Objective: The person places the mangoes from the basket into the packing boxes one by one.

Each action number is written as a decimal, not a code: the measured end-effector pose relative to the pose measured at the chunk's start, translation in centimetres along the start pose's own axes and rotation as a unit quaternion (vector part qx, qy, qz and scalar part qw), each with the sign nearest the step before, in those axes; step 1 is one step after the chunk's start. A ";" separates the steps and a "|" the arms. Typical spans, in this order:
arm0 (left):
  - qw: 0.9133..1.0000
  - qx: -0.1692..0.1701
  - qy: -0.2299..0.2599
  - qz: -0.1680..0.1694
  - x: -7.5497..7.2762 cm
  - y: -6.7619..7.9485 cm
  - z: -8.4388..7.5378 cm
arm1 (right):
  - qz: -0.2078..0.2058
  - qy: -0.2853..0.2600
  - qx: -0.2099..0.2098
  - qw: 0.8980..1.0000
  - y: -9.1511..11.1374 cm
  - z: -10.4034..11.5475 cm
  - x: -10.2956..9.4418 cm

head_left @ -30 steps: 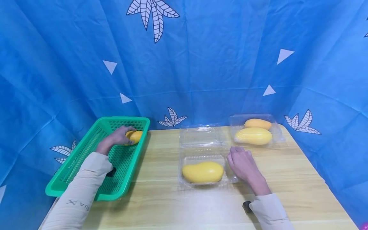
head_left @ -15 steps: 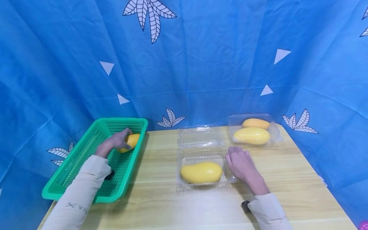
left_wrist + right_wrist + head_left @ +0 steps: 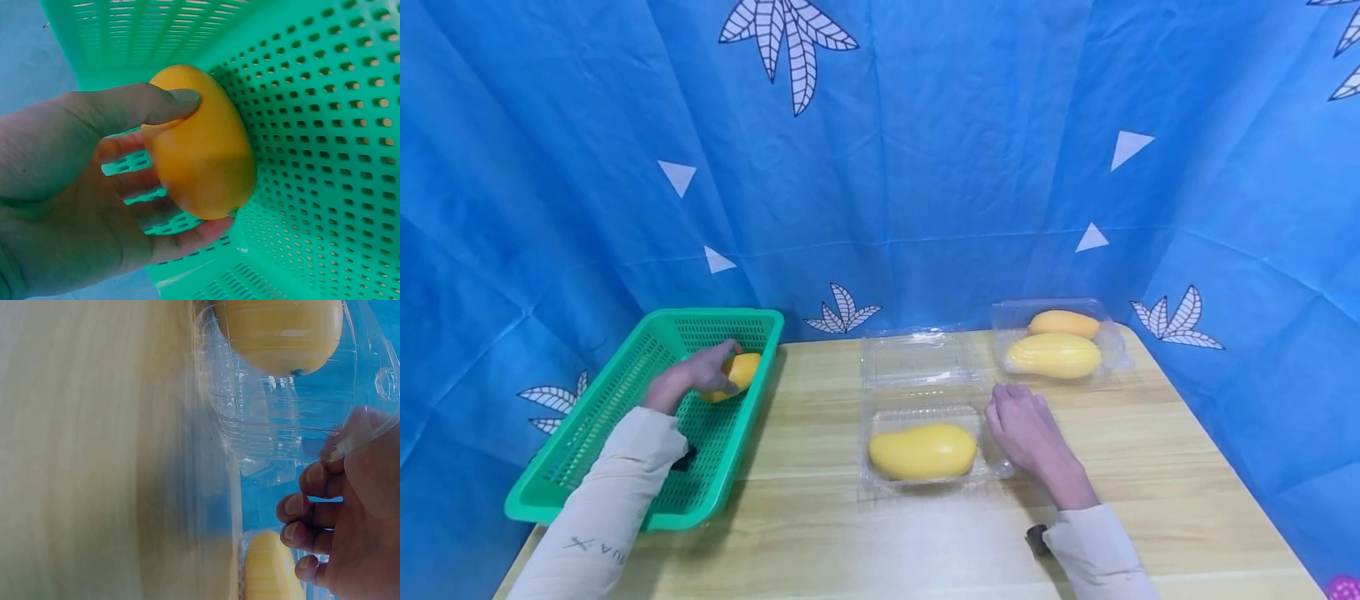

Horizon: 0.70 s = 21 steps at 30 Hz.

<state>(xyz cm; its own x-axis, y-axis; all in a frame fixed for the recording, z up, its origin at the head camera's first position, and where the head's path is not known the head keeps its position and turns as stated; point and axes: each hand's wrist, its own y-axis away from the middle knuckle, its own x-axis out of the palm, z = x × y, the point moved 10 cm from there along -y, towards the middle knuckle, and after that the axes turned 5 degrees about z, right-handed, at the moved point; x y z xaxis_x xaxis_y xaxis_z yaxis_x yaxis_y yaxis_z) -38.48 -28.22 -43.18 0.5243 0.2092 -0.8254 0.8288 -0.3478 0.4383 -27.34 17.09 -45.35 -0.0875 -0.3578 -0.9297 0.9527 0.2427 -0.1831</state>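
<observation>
My left hand (image 3: 696, 375) is inside the green plastic basket (image 3: 747, 454). It grips a yellow-orange mango (image 3: 200, 150), thumb across the top and fingers around the underside, close to the basket's perforated side wall. In the middle of the table lies a clear plastic clamshell box (image 3: 917, 362), lid folded back away from me. One yellow mango (image 3: 922, 452) rests in its near half. At the box's right edge, my right hand (image 3: 1026, 433) pinches the clear rim between thumb and index finger, its other fingers curled, as the right wrist view shows.
Behind my right hand, another clear box (image 3: 1011, 310) stands at the table's back right corner. It contains two mangoes, a yellow one (image 3: 1054, 356) in front of an orange one (image 3: 1063, 323). A blue patterned curtain (image 3: 925, 167) hangs around the wooden table (image 3: 820, 533).
My left hand has shifted the mango slightly toward me and to the left within the basket. The right hand keeps its place at the box's edge. The whole head view has drifted a little.
</observation>
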 end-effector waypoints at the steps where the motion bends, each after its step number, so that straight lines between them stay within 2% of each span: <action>1: 1.000 0.000 0.000 -0.002 -0.1 0.1 -0.1 | 0.001 -0.001 0.001 1.000 0.0 0.0 0.0; 9: 1.000 0.014 0.013 -0.025 -2.0 1.8 -0.7 | 0.006 -0.007 0.003 1.000 0.0 -0.1 -0.1; 16: 0.996 0.018 0.025 -0.078 -4.5 3.7 -2.2 | 0.006 -0.015 0.003 1.000 0.1 -0.1 0.0; 21: 0.994 0.011 0.032 -0.103 -5.7 4.9 -3.5 | 0.012 -0.017 0.007 1.000 0.2 -0.1 0.1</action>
<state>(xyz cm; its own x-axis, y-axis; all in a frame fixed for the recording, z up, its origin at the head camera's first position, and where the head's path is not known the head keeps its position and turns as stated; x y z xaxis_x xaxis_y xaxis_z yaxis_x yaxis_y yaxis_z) -36.70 -27.95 -35.04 0.3558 0.3363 -0.8719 0.9157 -0.3120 0.2533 -27.19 17.16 -45.52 -0.0555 -0.3836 -0.9218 0.9581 0.2394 -0.1573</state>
